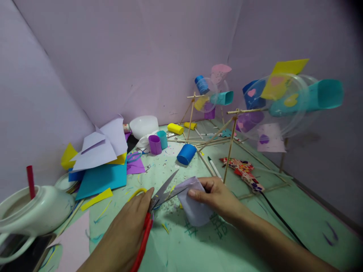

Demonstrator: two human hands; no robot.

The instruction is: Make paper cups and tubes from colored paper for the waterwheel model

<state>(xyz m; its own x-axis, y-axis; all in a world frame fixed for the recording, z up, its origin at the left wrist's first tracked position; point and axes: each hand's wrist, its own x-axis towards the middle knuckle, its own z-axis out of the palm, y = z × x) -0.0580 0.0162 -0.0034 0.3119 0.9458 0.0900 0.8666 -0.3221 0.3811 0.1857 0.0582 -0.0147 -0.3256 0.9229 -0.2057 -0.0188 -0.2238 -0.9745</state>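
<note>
Scissors [163, 193] with red and yellow handles are in my left hand [129, 221], their blades spread apart. One blade reaches the upper left edge of a pale lavender piece of paper [195, 209], which looks folded or curled. My right hand [217, 194] pinches that paper near its top right, thumb in front. A blue paper tube [186, 154] lies on the green table [170, 249] just beyond my hands. Purple [155, 144] and teal [162, 139] paper tubes stand behind it to the left.
Two stick-framed wheels [211, 96] [283, 104] with coloured paper cups stand at the right. A patterned glue gun [245, 173] with a black cord lies below the nearer one. Coloured sheets [104, 179] and a white teapot [48, 207] sit at the left, a white bowl [144, 126] behind.
</note>
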